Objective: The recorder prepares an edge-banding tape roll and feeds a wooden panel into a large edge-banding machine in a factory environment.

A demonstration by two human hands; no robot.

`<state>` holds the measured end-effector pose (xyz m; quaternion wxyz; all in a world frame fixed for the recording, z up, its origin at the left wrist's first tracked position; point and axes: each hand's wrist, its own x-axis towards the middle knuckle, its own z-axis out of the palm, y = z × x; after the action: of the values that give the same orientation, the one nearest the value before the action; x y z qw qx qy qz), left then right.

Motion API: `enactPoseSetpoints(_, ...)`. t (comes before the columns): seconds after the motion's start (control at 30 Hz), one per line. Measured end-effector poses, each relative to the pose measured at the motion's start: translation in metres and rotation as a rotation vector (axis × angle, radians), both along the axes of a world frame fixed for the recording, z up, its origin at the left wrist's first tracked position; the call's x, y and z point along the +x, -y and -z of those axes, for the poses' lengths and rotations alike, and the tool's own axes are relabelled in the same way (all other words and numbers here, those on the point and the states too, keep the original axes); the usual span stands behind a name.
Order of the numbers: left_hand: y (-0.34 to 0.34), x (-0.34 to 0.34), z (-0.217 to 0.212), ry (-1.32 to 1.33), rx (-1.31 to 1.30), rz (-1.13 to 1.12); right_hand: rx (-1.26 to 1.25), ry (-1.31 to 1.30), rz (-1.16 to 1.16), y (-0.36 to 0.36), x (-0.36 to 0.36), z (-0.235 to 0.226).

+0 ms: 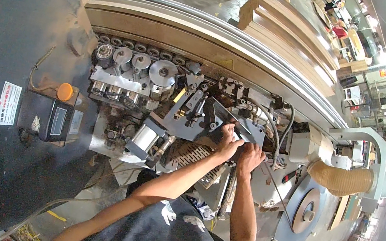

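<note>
My left hand is bent at the fingers against a dark flat plate on an edge banding machine. Its fingertips are closed near the plate's lower edge; what they pinch is hidden. Right beside it, my right hand is closed, knuckles up. A thin edge banding strip runs from the reel on a round grey table up to the right hand, which appears to grip it. The strip's end is hidden by the fingers. Left of the hands sits a metal bracket with bolts.
A silver cylinder and several round motors stand to the left. A long rail crosses behind. At right are a ribbed tan hose and black cables. An orange-knobbed box is far left; stacked boards lie beyond.
</note>
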<state>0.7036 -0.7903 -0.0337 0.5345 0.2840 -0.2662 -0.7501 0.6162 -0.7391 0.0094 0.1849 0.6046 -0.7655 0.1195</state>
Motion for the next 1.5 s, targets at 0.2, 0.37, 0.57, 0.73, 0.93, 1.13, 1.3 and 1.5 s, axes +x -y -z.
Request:
enactPoseSetpoints(0.2,-0.001,0.009,-0.035,0.227,-0.149,-0.151,-0.113,0.119,-0.056,0.012,0.04,0.022)
enactPoseSetpoints(0.37,0.012,0.028,-0.031,0.27,-0.089,-0.136,-0.025,0.182,0.118,0.007,0.03,0.002)
enactPoseSetpoints(0.57,0.01,0.032,-0.038,0.349,-0.075,-0.064,-0.071,0.168,0.093,0.014,0.036,0.017)
enactPoseSetpoints(0.73,0.011,0.035,-0.048,0.465,-0.176,-0.205,0.028,0.063,0.139,0.007,0.03,0.003)
enactPoseSetpoints(0.93,0.015,0.038,-0.064,0.289,0.022,-0.128,0.048,0.004,0.052,0.008,0.025,-0.007)
enactPoseSetpoints(1.13,0.022,0.039,-0.064,0.235,0.063,-0.162,0.01,0.162,-0.023,0.029,0.043,0.013)
enactPoseSetpoints(1.3,0.02,0.037,-0.067,0.138,0.162,-0.106,0.012,0.253,-0.011,0.04,0.052,0.022)
enactPoseSetpoints(1.5,0.017,0.037,-0.064,0.148,0.086,-0.086,0.195,-0.005,0.325,0.0,0.003,-0.002)
